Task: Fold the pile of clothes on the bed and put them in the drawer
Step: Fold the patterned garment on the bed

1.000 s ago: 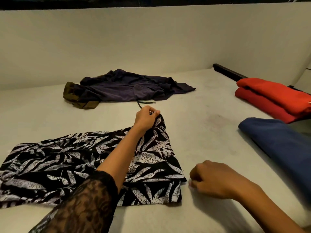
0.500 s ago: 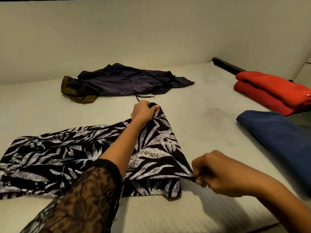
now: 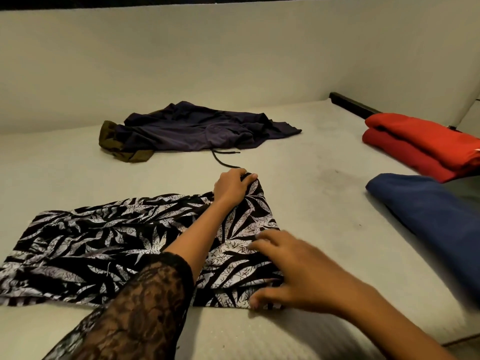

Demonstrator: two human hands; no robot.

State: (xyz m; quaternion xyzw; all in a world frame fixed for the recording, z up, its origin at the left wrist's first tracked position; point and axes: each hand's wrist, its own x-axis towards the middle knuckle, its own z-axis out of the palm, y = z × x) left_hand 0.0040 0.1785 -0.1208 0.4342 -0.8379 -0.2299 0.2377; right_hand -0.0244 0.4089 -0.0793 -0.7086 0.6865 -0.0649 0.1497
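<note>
Black-white cloth (image 3: 104, 245) flat on bed (image 3: 319, 203): L hand (image 3: 232, 187) curled round far corner; R hand (image 3: 293, 271), pinching near corner 0.5 s ago, now spread flat on it, holding nothing; prob. smoothing pre-fold

The right hand (image 3: 306, 279) no longer sits as a closed fist on the pale mattress (image 3: 324, 203) beside the black-and-white leaf-print fabric garment (image 3: 104, 245). A second ago it rested there, clear of the cloth. Half a second ago it pinched the garment's near right edge and drew it out to a small point. Now it has let go of that pinch and lies on top of the cloth at the near right corner. Its fingers (image 3: 262, 240) are spread and nearly straight across the print, the thumb (image 3: 259, 300) down at the near hem. The pulled-out point is gone, and the hand, blurred by motion, covers that edge.
</note>
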